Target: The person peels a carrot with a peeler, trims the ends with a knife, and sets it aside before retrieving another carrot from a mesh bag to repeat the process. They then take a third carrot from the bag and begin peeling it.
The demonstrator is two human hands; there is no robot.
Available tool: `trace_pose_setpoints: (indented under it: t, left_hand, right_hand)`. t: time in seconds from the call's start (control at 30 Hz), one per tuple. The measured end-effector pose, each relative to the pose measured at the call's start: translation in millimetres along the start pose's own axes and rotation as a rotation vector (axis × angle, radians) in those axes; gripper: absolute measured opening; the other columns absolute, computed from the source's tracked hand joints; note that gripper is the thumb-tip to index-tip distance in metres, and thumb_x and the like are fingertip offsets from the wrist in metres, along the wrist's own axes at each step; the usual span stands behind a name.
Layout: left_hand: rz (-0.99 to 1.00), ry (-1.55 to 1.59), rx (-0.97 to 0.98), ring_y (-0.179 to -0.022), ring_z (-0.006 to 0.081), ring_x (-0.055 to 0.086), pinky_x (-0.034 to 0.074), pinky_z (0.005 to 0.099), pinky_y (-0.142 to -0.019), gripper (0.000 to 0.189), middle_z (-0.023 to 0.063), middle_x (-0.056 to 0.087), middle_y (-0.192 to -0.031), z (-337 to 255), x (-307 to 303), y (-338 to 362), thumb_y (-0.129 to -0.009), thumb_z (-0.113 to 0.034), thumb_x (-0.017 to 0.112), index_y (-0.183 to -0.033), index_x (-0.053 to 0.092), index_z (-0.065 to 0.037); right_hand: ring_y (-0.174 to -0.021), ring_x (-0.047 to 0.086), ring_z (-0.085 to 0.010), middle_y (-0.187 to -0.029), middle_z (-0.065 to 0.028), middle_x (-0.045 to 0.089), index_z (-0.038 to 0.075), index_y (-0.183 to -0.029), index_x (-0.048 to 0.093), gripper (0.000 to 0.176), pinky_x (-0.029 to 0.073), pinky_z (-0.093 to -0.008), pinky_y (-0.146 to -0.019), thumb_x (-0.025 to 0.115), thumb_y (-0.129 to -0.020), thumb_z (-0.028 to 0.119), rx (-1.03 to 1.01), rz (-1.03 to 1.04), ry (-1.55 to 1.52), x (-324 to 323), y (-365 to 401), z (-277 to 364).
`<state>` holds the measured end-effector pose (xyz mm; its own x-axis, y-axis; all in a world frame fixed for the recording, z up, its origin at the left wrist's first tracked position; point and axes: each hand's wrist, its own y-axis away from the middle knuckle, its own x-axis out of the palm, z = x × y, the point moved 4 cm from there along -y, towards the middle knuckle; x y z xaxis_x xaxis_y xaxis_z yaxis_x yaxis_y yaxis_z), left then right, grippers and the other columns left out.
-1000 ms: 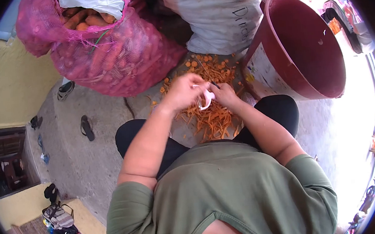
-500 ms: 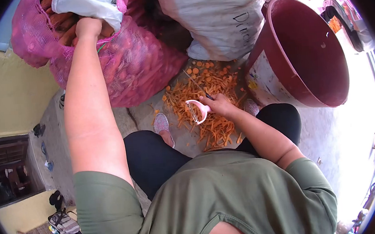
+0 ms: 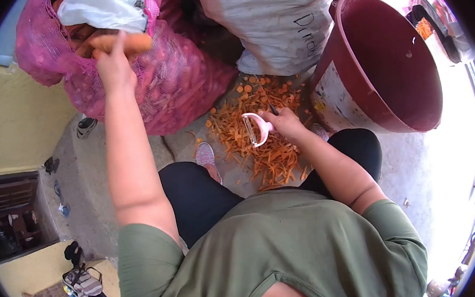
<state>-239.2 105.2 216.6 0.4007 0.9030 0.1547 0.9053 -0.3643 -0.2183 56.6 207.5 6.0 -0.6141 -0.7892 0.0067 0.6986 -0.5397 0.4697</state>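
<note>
My left hand (image 3: 115,69) is closed on a carrot (image 3: 137,43), just above the opening of a pink mesh sack (image 3: 40,47) that holds more carrots. A white plastic sheet (image 3: 107,12) covers part of that opening. Over the ground, my right hand (image 3: 287,124) grips a pink peeler (image 3: 265,128) with its blade turned to the left. The dark handle of a knife (image 3: 273,110) also sticks out of the same hand; its blade is hard to make out. Beneath lies a heap of carrot peelings (image 3: 275,165) with several cut carrot rounds (image 3: 248,88).
A large dark red bucket (image 3: 348,67) stands tilted to the right of the peelings. Behind them is a full white sack (image 3: 272,23) with writing on it. A full pink mesh sack (image 3: 176,80) stands at the left. Sandals (image 3: 86,127) lie by the wall.
My left hand has come out of the sack's opening with a carrot in it. My right hand has shifted slightly right, and the peeler has turned a little.
</note>
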Motion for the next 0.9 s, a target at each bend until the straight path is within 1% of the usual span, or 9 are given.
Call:
trace_pose_setpoints:
  t: [0.13, 0.27, 0.37, 0.47, 0.6, 0.63, 0.73, 0.8, 0.9]
  left_hand:
    - [0.079, 0.277, -0.638, -0.087, 0.0203, 0.052, 0.048, 0.0342, -0.069, 0.030, 0.0074, 0.052, -0.094, 63, -5, 109, -0.076, -0.018, 0.060, -0.099, 0.047, -0.004]
    - [0.154, 0.375, -0.802, -0.090, 0.0223, 0.052, 0.047, 0.0371, -0.072, 0.035, 0.0110, 0.051, -0.099, 126, -5, 189, -0.081, -0.034, 0.051, -0.104, 0.044, -0.008]
    - [0.199, 0.393, -1.133, -0.083, 0.0219, 0.055, 0.047, 0.0370, -0.069, 0.036, 0.0090, 0.055, -0.095, 135, 1, 232, -0.084, -0.038, 0.043, -0.103, 0.046, -0.007]
    - [0.136, 0.429, -1.253, -0.081, 0.0205, 0.056, 0.047, 0.0365, -0.068, 0.037, 0.0083, 0.056, -0.093, 144, 7, 255, -0.086, -0.039, 0.039, -0.102, 0.046, -0.006]
    - [0.195, 0.332, -1.360, -0.084, 0.0204, 0.055, 0.047, 0.0354, -0.071, 0.036, 0.0077, 0.055, -0.095, 142, 16, 275, -0.088, -0.036, 0.033, -0.101, 0.048, -0.006]
    - [0.198, 0.451, -1.369, -0.074, 0.0215, 0.057, 0.048, 0.0360, -0.062, 0.035, 0.0079, 0.056, -0.087, 132, 24, 278, -0.087, -0.036, 0.034, -0.098, 0.049, -0.006]
    - [0.473, 0.279, -1.263, -0.062, 0.0216, 0.057, 0.047, 0.0351, -0.050, 0.033, 0.0079, 0.056, -0.078, 137, 19, 288, -0.086, -0.036, 0.036, -0.097, 0.050, -0.007]
    - [0.481, 0.322, -1.397, -0.055, 0.0198, 0.055, 0.043, 0.0314, -0.043, 0.033, 0.0078, 0.054, -0.071, 139, 17, 291, -0.085, -0.037, 0.037, -0.096, 0.050, -0.009]
    - [0.426, 0.409, -1.455, -0.055, 0.0180, 0.054, 0.042, 0.0290, -0.043, 0.032, 0.0074, 0.053, -0.069, 140, 4, 287, -0.083, -0.039, 0.040, -0.096, 0.051, -0.011]
  right_hand:
    - [-0.040, 0.039, -0.0098, -0.048, -0.0012, 0.044, 0.004, -0.063, 0.055, 0.037, 0.030, -0.0244, -0.038, 0.054, -0.076, 0.037, 0.076, 0.001, -0.014, -7, 7, 14]
    - [-0.037, 0.036, -0.0089, -0.046, -0.0004, 0.041, 0.006, -0.059, 0.052, 0.038, 0.026, -0.0239, -0.035, 0.052, -0.078, 0.039, 0.134, 0.155, -0.212, 5, 7, 1]
    - [-0.037, 0.037, -0.0086, -0.045, -0.0009, 0.042, 0.006, -0.058, 0.051, 0.039, 0.026, -0.0232, -0.034, 0.052, -0.079, 0.039, 0.098, 0.127, -0.157, 12, 19, 14]
    - [-0.046, 0.049, -0.0128, -0.049, -0.0051, 0.050, 0.001, -0.060, 0.056, 0.040, 0.040, -0.0292, -0.046, 0.057, -0.073, 0.039, -0.047, 0.027, 0.298, 1, 16, 18]
    - [-0.061, 0.059, -0.0247, -0.059, -0.0156, 0.056, 0.002, -0.069, 0.060, 0.036, 0.044, -0.0360, -0.061, 0.056, -0.069, 0.038, -0.112, -0.009, 0.677, 5, 36, 34]
    - [-0.069, 0.059, -0.0286, -0.066, -0.0171, 0.058, 0.006, -0.073, 0.062, 0.032, 0.045, -0.0375, -0.066, 0.057, -0.066, 0.037, -0.156, -0.021, 0.814, 8, 40, 38]
    - [-0.072, 0.059, -0.0271, -0.072, -0.0163, 0.060, 0.008, -0.078, 0.063, 0.030, 0.046, -0.0367, -0.069, 0.058, -0.065, 0.035, -0.098, -0.136, 0.901, -6, 27, 34]
    - [-0.076, 0.060, -0.0255, -0.081, -0.0146, 0.061, 0.007, -0.086, 0.063, 0.037, 0.047, -0.0340, -0.069, 0.058, -0.066, 0.038, 0.096, -0.231, 0.890, -40, 8, 29]
    - [-0.076, 0.060, -0.0249, -0.076, -0.0139, 0.061, 0.005, -0.086, 0.062, 0.037, 0.047, -0.0322, -0.070, 0.059, -0.067, 0.037, 0.071, -0.407, 0.843, -68, -7, 16]
